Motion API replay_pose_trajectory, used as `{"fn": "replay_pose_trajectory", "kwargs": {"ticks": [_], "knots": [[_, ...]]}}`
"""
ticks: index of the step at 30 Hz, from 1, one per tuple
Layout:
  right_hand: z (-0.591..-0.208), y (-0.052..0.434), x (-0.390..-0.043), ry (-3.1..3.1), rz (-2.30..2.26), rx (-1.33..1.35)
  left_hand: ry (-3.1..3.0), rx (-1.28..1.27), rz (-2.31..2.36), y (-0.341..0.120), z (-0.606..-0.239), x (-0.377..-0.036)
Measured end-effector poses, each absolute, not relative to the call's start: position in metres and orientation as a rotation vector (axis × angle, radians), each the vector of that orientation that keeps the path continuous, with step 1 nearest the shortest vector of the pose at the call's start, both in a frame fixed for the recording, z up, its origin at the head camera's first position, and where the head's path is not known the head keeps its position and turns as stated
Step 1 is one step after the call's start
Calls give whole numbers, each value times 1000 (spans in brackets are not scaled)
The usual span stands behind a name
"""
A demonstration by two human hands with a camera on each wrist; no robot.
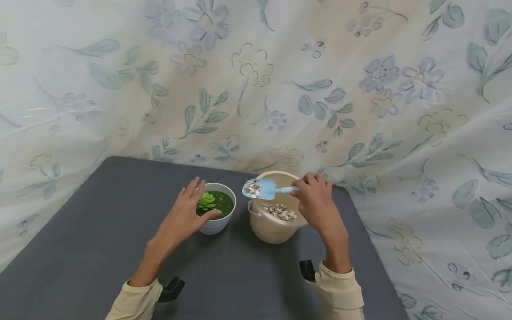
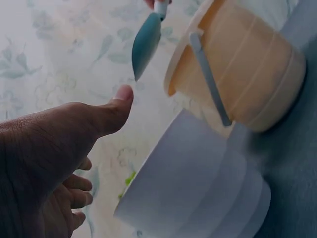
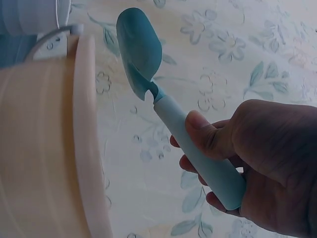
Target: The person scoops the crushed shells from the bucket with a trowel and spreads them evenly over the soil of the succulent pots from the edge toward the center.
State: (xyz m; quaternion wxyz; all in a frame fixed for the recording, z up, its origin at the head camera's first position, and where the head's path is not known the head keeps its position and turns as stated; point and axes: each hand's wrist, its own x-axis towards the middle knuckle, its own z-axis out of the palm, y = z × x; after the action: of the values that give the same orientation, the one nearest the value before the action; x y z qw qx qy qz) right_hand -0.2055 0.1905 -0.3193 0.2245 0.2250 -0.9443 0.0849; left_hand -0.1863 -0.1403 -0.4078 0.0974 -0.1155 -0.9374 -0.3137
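Note:
My right hand [image 1: 318, 202] grips the pale handle of a light blue trowel [image 3: 141, 47]. Small pebbles [image 1: 253, 189] lie in the trowel's scoop, which is held above a beige bucket [image 1: 272, 233]. More pebbles [image 1: 280, 212] sit inside that bucket, and its grey handle [image 2: 210, 79] hangs at the side. To the left stands a white pot [image 2: 183, 178] holding a green succulent [image 1: 206, 201] on a dark green surface. My left hand [image 1: 185, 209], fingers extended and thumb spread, hovers at the pot's near left side; whether it touches the rim I cannot tell.
A dark grey table [image 1: 120, 222] bears the pot and bucket. Behind and to the right hangs a floral cloth [image 1: 256, 89], which meets the table's far edge. A black piece sticks out from each sleeve cuff [image 1: 340, 284].

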Motion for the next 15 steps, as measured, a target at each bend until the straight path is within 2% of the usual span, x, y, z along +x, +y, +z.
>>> {"fn": "replay_pose_trajectory", "kwargs": {"ticks": [15], "knots": [[-328,135,-200,-2628,144,752,-2865,-350,-916,-167,-422,-185]]}}
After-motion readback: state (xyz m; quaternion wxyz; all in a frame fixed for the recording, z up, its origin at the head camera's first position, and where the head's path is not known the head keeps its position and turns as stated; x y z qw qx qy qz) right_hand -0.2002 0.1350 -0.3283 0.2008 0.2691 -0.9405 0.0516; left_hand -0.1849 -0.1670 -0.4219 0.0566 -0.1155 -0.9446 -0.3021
